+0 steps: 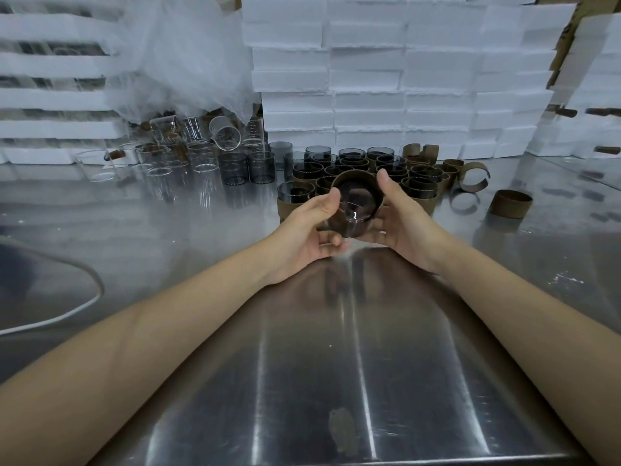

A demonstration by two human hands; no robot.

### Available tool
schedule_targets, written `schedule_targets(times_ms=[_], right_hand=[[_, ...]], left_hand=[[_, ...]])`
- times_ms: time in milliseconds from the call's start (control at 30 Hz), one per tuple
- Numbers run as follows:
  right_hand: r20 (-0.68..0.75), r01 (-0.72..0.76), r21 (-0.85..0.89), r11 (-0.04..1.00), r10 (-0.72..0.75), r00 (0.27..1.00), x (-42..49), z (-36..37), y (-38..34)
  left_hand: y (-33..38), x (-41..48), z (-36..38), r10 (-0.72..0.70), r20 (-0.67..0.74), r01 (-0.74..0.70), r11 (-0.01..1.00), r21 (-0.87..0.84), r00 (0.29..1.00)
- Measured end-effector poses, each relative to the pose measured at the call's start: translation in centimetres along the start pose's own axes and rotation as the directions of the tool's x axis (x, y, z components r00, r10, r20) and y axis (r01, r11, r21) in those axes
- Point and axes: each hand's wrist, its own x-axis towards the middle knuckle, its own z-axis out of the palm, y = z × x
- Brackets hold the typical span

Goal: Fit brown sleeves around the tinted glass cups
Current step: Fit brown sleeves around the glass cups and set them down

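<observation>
Both hands hold one tinted glass cup [353, 215] above the steel table, tilted with its base toward me. A brown sleeve [356, 178] wraps the cup's far end. My left hand [309, 230] grips the cup's left side, thumb on the rim of the sleeve. My right hand [403, 220] cups the right side, thumb on top of the sleeve. Behind them stands a cluster of sleeved tinted cups [386, 166]. Bare tinted cups [247, 166] stand to the left. Loose brown sleeves [510, 203] lie to the right.
Clear glass cups [174, 156] are piled at the back left under white foam wrap. Stacks of white foam boxes [386, 79] wall the back. A white cable [67, 311] curves at the left. The steel table [336, 364] stretches toward me.
</observation>
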Motion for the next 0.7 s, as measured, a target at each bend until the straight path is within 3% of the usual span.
schedule_targets(times_ms=[200,567,700], right_hand=[[0.098,-0.050,0.122,0.991,0.038,0.994,0.2,-0.3,-0.3],[0.035,-0.103,0.437,0.894,0.098,0.995,0.3,1.1,-0.7],[0.034,-0.099,0.470,0.877,0.094,0.995,0.5,1.2,-0.8]], left_hand=[[0.3,0.0,0.0,-0.011,0.058,0.015,0.998,-0.057,0.998],[0.6,0.2,0.4,0.000,-0.022,-0.003,0.988,-0.157,1.000],[0.5,0.4,0.3,0.011,-0.023,-0.015,0.985,-0.170,1.000]])
